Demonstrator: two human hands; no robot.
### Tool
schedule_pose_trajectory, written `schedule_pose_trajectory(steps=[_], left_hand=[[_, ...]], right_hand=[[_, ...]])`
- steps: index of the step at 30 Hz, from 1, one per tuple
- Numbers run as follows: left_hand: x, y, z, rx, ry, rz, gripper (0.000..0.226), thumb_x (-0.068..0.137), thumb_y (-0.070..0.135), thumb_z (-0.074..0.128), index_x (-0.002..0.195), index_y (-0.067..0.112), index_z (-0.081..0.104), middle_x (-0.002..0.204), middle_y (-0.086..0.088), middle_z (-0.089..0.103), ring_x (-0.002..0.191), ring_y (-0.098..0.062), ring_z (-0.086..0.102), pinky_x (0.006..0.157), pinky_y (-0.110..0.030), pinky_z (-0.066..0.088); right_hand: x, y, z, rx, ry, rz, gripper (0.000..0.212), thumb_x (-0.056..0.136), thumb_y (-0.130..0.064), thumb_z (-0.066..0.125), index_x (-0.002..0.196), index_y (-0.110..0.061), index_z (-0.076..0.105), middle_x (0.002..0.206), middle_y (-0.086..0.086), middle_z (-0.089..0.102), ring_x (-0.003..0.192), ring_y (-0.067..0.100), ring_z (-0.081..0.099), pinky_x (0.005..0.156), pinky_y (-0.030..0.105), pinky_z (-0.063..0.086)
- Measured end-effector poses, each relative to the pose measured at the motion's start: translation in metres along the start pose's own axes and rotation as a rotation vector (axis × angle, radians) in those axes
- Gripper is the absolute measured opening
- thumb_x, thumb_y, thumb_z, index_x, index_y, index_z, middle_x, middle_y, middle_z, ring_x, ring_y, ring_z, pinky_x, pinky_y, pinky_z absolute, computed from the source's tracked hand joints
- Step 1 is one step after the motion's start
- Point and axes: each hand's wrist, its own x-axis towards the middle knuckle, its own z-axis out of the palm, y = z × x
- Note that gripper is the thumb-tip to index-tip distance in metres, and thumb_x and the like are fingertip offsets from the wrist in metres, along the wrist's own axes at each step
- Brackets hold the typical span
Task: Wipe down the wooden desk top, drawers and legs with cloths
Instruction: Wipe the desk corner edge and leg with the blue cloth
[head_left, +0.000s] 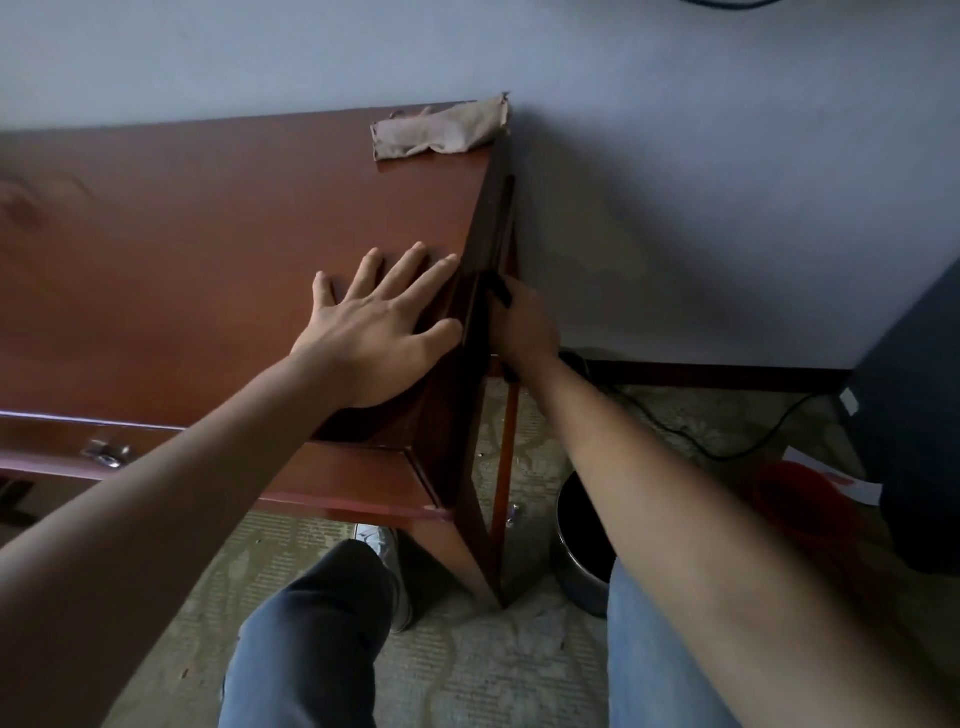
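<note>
The left hand (379, 325) lay flat on the wooden tabletop (208, 249), fingers spread wide and straight, at its right edge. Just beyond that edge the right hand (519, 325) gripped a dark cloth (500, 292) against the desk's side panel (467, 374). A tan cloth (439, 132) lay folded on the far corner — well ahead of both hands.

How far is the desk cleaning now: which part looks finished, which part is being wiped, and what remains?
Done: nothing can be confirmed, though the desk top shows a shine. In hand: the left hand lies flat on the top, while the right hand holds something dark against the desk's side panel. Left: apparently the drawer and legs. A tan cloth lies unused at the far corner.
</note>
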Motion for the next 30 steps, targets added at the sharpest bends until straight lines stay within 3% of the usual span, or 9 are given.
schedule_pose_trajectory(steps=[5,8,13,18,24,27,30], left_hand=[[0.001,-0.002,0.001,0.002,0.005,0.011,0.079,0.084,0.074,0.014,0.158,0.056,-0.006,0.171,0.016,-0.011,0.158,-0.02,-0.013,0.121,-0.067,-0.006],[0.0,0.0,0.0,0.013,0.002,0.007,0.079,0.085,0.073,0.014,0.158,0.054,-0.006,0.172,0.015,-0.011,0.159,-0.022,-0.013,0.121,-0.068,-0.006],[-0.003,0.001,-0.001,0.016,-0.006,0.011,0.081,0.083,0.074,0.011,0.159,0.053,-0.009,0.171,0.014,-0.013,0.158,-0.023,-0.014,0.12,-0.068,-0.006],[-0.006,0.001,0.0,0.015,-0.016,0.012,0.09,0.073,0.078,0.004,0.158,0.053,-0.012,0.17,0.016,-0.017,0.158,-0.021,-0.018,0.122,-0.066,-0.008],[-0.009,0.0,0.001,0.003,-0.008,0.022,0.087,0.076,0.076,0.008,0.155,0.054,-0.02,0.167,0.019,-0.024,0.155,-0.017,-0.025,0.123,-0.063,-0.01],[-0.01,0.001,0.001,0.009,-0.005,0.021,0.085,0.077,0.077,0.008,0.154,0.055,-0.022,0.167,0.02,-0.026,0.154,-0.017,-0.028,0.124,-0.062,-0.01],[-0.01,-0.001,0.001,0.009,-0.002,0.024,0.084,0.078,0.077,0.008,0.153,0.056,-0.023,0.167,0.021,-0.026,0.154,-0.017,-0.028,0.124,-0.061,-0.011]], right_hand=[[-0.035,0.0,-0.016,-0.13,-0.109,-0.064,0.041,0.099,-0.051,0.044,0.132,-0.036,0.061,0.112,0.005,0.073,0.102,0.028,0.07,0.083,0.047,0.058],[-0.097,0.004,-0.028,-0.194,-0.146,-0.217,0.04,0.101,-0.035,0.053,0.141,-0.036,0.057,0.124,0.002,0.07,0.112,0.024,0.066,0.085,0.043,0.056],[-0.128,-0.002,-0.034,-0.431,-0.196,-0.23,0.048,0.104,-0.036,0.05,0.15,-0.044,0.042,0.125,0.0,0.06,0.111,0.026,0.062,0.071,0.032,0.04],[-0.064,0.003,-0.029,-0.54,-0.138,-0.177,0.05,0.103,-0.035,0.051,0.151,-0.045,0.041,0.128,0.008,0.059,0.112,0.035,0.063,0.08,0.04,0.05],[0.077,0.026,-0.012,-0.578,-0.247,-0.143,0.071,0.092,-0.018,0.06,0.158,-0.03,0.035,0.134,0.019,0.063,0.118,0.038,0.063,0.094,0.044,0.055],[0.117,0.024,-0.01,-0.752,-0.237,-0.122,0.067,0.097,-0.023,0.054,0.158,-0.037,0.03,0.136,0.018,0.061,0.119,0.039,0.063,0.095,0.048,0.054],[0.109,0.024,-0.016,-0.768,-0.3,-0.145,0.07,0.098,-0.025,0.055,0.161,-0.034,0.024,0.138,0.02,0.058,0.118,0.04,0.063,0.091,0.045,0.053]])
